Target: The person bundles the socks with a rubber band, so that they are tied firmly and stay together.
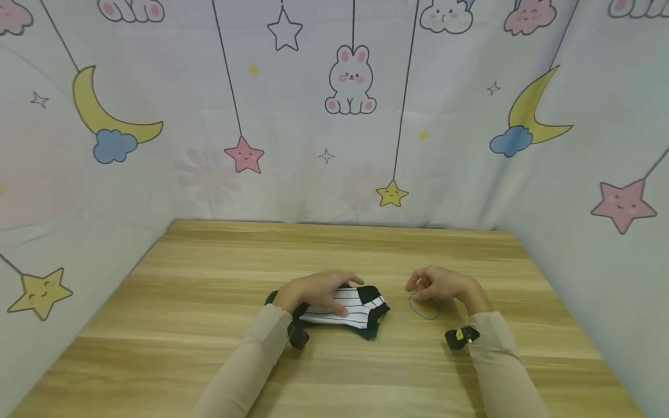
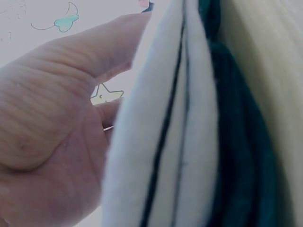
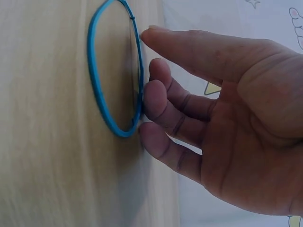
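My left hand (image 1: 321, 290) lies over a white ankle sock (image 1: 345, 310) with thin black stripes and a black toe and heel. Its thumb rests on the striped fabric and its fingers stretch past the far edge. Beneath that sock is dark green fabric (image 2: 244, 142), seen along its side in the left wrist view. To the right, my right hand (image 1: 441, 283) hovers low with loosely bent fingers. Its fingertips (image 3: 154, 97) are right at the edge of a blue elastic band (image 3: 93, 61), with a gap between thumb and forefinger.
The wooden table (image 1: 340, 377) runs back to a white cloth backdrop (image 1: 292, 116) printed with stars, moons and a rabbit. Cloth walls close in both sides. Black wrist cameras (image 1: 298, 335) sit at both cuffs.
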Demonstrator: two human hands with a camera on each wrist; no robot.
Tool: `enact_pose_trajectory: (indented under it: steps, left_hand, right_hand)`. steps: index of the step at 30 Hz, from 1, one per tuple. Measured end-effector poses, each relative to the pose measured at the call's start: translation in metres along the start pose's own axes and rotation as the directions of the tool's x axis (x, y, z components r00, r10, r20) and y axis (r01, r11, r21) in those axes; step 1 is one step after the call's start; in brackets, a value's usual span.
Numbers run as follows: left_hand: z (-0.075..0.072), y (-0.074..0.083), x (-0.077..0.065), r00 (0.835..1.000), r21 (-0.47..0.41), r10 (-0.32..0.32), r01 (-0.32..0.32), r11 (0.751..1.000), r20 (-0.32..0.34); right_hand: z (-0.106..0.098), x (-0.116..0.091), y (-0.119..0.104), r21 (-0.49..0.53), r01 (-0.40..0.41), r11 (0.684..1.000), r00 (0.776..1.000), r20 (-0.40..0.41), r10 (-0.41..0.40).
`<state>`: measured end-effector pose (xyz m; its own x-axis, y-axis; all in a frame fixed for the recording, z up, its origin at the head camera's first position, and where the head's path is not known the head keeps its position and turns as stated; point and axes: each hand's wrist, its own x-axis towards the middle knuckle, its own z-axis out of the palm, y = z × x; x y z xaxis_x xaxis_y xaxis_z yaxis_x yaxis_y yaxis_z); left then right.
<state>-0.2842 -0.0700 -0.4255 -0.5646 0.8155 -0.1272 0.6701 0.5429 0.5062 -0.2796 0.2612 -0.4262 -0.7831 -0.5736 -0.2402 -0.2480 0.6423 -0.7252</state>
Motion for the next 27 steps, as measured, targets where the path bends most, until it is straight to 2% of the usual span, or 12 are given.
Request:
enact_pose_trajectory:
  steps: [9,15,21,27]
  left_hand:
    - [-0.0009,-0.0021,0.0014,0.999,0.003,0.032,-0.032,0.999,-0.006]
    - [-0.0019,-0.0044,0.0014,1.000,-0.055,0.024,-0.024,0.998,-0.005]
    - [-0.0003,-0.0060,0.0008,0.998,-0.092,0.062,-0.062,0.994,-0.001]
    - [0.0014,-0.0062,-0.0007,0.999,-0.082,0.049,-0.047,0.996,0.020]
  right_hand:
    - [0.0029,0.0017,0.0043,-0.002,0.005,1.000,1.000,-0.018,-0.005]
    - [0.0054,0.0021,0.0008,-0.001,-0.001,1.000,1.000,-0.026,0.001]
    - [0.0077,0.0017,-0.0009,0.002,-0.019,1.000,1.000,-0.020,0.019]
    - [0.0092,0.0036,0.0005,-0.011,-0.036,0.999,0.999,-0.012,0.035]
